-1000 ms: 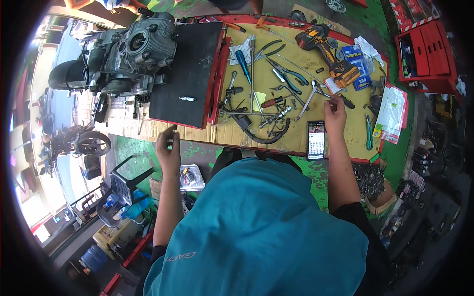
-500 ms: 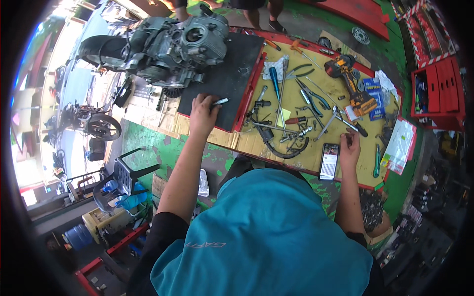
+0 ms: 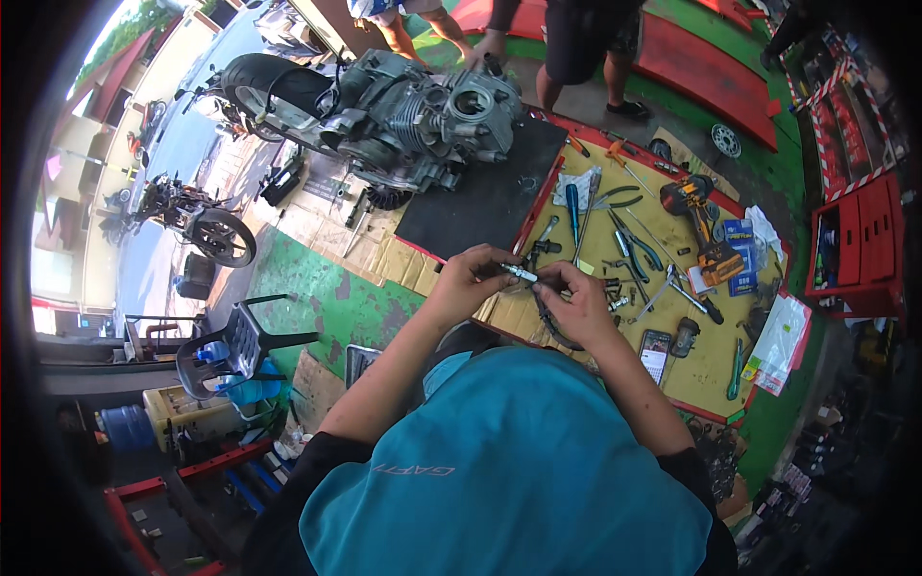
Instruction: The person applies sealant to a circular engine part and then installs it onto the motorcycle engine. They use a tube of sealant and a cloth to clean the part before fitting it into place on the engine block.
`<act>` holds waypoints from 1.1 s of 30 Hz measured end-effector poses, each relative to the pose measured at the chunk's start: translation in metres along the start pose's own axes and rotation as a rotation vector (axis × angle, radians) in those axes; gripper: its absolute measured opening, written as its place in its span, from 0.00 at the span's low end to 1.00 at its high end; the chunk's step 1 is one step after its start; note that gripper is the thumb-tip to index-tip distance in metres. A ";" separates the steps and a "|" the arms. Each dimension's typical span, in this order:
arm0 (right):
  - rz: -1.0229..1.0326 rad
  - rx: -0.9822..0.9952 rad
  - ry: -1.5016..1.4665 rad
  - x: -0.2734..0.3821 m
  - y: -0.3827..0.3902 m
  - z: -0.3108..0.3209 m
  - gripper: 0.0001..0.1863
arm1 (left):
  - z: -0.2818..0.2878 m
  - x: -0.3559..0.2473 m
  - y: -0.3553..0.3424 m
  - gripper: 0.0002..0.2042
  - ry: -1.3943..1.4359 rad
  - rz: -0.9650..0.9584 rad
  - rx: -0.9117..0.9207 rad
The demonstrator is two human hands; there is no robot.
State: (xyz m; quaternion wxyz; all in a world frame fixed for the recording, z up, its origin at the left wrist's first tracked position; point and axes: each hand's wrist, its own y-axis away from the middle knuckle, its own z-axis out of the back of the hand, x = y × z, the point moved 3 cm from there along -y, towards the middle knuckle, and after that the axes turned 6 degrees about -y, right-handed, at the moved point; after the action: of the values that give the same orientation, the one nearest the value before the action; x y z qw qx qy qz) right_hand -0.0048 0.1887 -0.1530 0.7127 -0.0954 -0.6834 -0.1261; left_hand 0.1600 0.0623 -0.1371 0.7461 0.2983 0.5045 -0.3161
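In front of my body, over the table's near edge, a small spark plug (image 3: 521, 274) with a white and metallic body is between my two hands. My left hand (image 3: 471, 285) pinches its left end with thumb and fingers. At its other end the fingertips of my right hand (image 3: 578, 303) close on it. A black hose (image 3: 554, 326) lies partly hidden under the right hand. Farther right on the table lie a lit phone (image 3: 655, 353) and a dark grey cylindrical part (image 3: 685, 337).
A motorcycle engine (image 3: 423, 120) with a wheel stands at the back left on a black mat (image 3: 480, 206). Pliers (image 3: 636, 240), screwdrivers and an orange-black cordless impact driver (image 3: 706, 230) lie on the yellow tabletop. Another person's hand (image 3: 490, 48) is near the engine. A grey chair (image 3: 245, 346) stands left.
My left hand has brought the spark plug from the black mat toward my body. My right hand has left the phone's side and taken hold of the plug. The view has shifted.
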 end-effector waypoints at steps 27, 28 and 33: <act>-0.247 -0.780 0.162 -0.070 -0.036 -0.057 0.19 | 0.127 0.081 -0.036 0.09 0.560 0.237 0.141; -0.290 -0.847 0.352 -0.095 -0.030 -0.029 0.19 | 0.131 0.081 -0.033 0.09 0.543 0.244 0.134; -0.411 -0.870 0.910 -0.163 -0.029 0.082 0.21 | 0.153 0.088 -0.006 0.11 0.425 0.298 0.039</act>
State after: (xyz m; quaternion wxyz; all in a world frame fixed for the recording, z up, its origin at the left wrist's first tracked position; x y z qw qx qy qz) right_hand -0.0976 0.1944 -0.3132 0.7883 -0.1794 -0.2053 -0.5516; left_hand 0.2671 -0.0733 -0.1728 0.6559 0.4434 0.5941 -0.1424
